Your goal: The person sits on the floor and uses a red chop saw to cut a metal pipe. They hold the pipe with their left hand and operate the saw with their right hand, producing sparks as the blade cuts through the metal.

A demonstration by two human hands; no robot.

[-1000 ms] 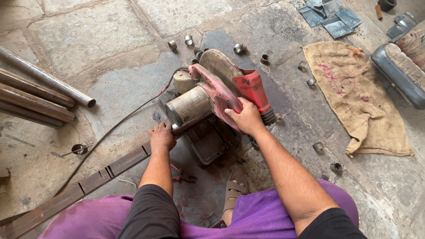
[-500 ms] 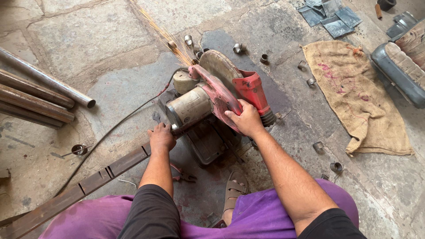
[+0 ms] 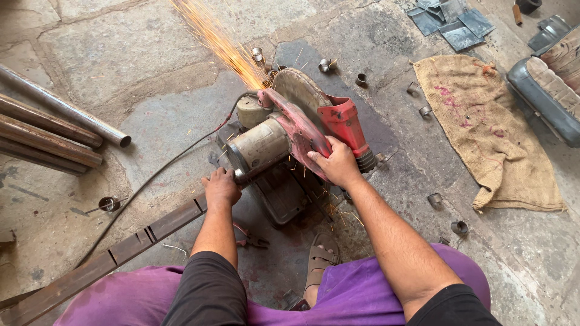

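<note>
Orange-yellow sparks (image 3: 220,42) spray over a mottled grey stone floor (image 3: 121,66). The chop saw (image 3: 296,130) wears faded red on its guard and handle, its motor housing dull grey and its base dark. A tan burlap sack (image 3: 489,133) carries pink stains. Rust-brown pipes (image 3: 48,130) lie beside a silver-grey one. The person wears purple trousers (image 3: 356,302), black sleeves (image 3: 208,290) and a brown sandal (image 3: 320,259).

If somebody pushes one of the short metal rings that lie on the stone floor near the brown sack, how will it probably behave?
The short metal ring looks like a stiff cut piece of tube, so it would probably keep its shape. Being round, it may roll if it lies on its side, though the rough stone floor should stop it soon. It seems small and likely light, and its cut edges could be sharp.
</note>
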